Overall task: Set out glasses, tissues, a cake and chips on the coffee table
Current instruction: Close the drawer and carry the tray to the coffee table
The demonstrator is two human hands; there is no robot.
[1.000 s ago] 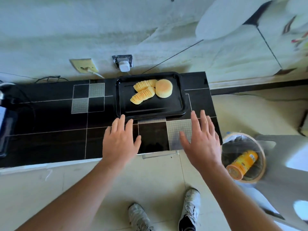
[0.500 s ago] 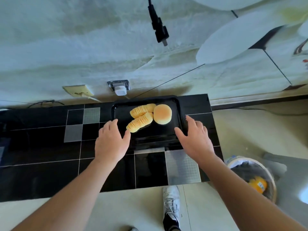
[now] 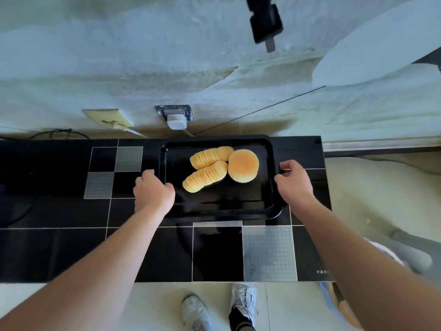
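A black rectangular tray [image 3: 222, 206] rests on a black tiled counter [image 3: 59, 247] against the wall. On the tray lie two rows of stacked yellow chips [image 3: 206, 172] and, to their right, a round golden cake [image 3: 243, 166]. My left hand [image 3: 152, 192] is curled around the tray's left rim, thumb on top. My right hand [image 3: 294, 181] grips the right rim the same way. No glasses or tissues are in view.
Two wall sockets, one with a white plug [image 3: 176, 121], sit just behind the tray, with cables running left. A black device [image 3: 265, 22] hangs from above. A bin [image 3: 341, 304] stands on the floor at the counter's right end. My shoes [image 3: 222, 309] are below the counter edge.
Both hands moved forward from the counter's near side to the tray's left and right rims and closed on them. The view has moved closer over the counter.
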